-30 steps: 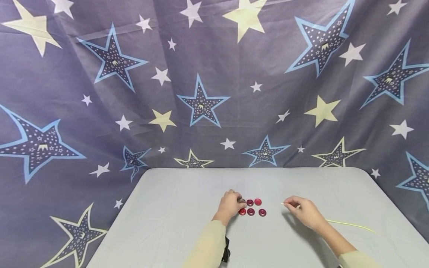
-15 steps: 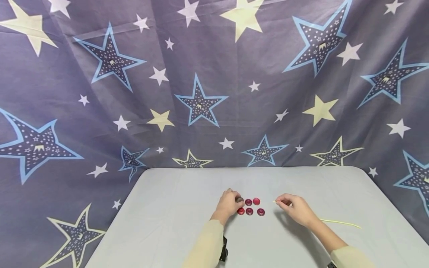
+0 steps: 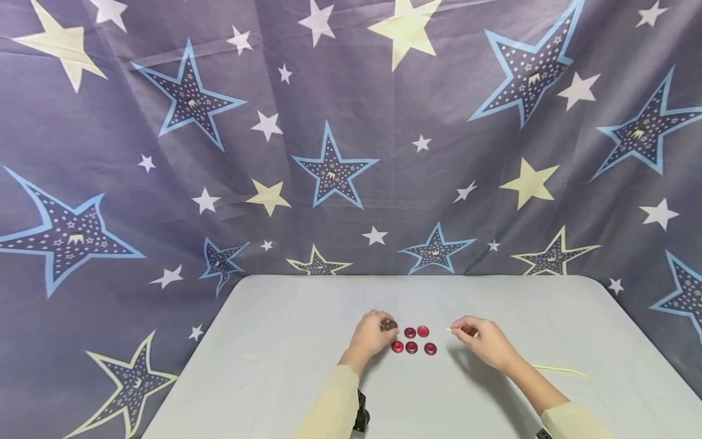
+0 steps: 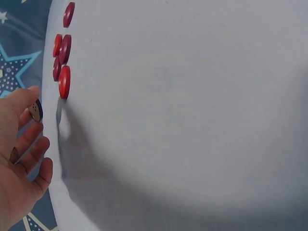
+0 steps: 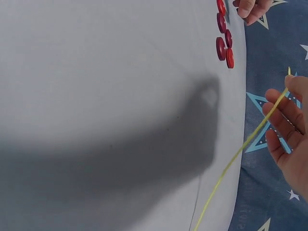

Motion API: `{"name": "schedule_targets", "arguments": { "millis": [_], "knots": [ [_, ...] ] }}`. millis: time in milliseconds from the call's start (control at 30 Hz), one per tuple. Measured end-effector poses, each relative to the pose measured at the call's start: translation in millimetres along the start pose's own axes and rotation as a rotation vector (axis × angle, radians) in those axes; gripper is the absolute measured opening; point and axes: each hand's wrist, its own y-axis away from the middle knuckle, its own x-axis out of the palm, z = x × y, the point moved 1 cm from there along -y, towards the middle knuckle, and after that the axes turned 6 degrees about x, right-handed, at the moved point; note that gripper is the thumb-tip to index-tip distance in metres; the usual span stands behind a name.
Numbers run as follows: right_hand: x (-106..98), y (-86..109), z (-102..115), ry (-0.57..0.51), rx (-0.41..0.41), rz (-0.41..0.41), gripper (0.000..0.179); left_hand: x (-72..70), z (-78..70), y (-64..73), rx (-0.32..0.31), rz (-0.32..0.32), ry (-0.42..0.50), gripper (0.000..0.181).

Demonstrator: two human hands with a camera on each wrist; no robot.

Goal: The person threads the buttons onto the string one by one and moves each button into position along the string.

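Observation:
My left hand [image 3: 368, 336] pinches a dark brown button [image 4: 36, 110] between thumb and fingertips, raised over the table. Holes show in the button's face in the left wrist view. A second small brown edge [image 4: 14, 155] peeks out by the curled lower fingers. Over to the right, my right hand [image 3: 490, 345] pinches a yellow string [image 5: 226, 167] near its tip; a short end sticks out past the thumb toward the left hand. Between the hands lie several red and maroon buttons [image 3: 411, 347] in two short rows, the nearest a bright red button [image 3: 397, 346] beside the left hand.
The white-covered table [image 3: 274, 366] extends around both hands. The string's long tail [image 3: 565, 369] trails to the right behind the right forearm. A star-patterned cloth [image 3: 384, 201] hangs behind the table's back edge. A black wrist camera [image 3: 361, 414] sits at the left sleeve.
The left hand has lifted the brown button up and slightly away from the rows. The right hand has come a little left with the string, whose tail has slid left too.

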Motion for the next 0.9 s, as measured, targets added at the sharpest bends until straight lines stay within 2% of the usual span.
{"name": "schedule_targets", "arguments": {
  "millis": [233, 500, 900],
  "knots": [
    [1, 0.3, 0, -0.003, -0.01, -0.014, 0.008, -4.3, 4.8, 7.9, 0.012, -0.021, 0.057, 0.026],
    [1, 0.5, 5, -0.001, -0.043, -0.038, 0.005, -12.1, 7.6, 10.8, 0.026, -0.023, 0.138, 0.028],
    [0, -3.0, 12, 0.001, -0.029, -0.008, 0.005, -22.1, -0.8, 17.9, 0.041, -0.012, 0.236, 0.029]
  ]
}}
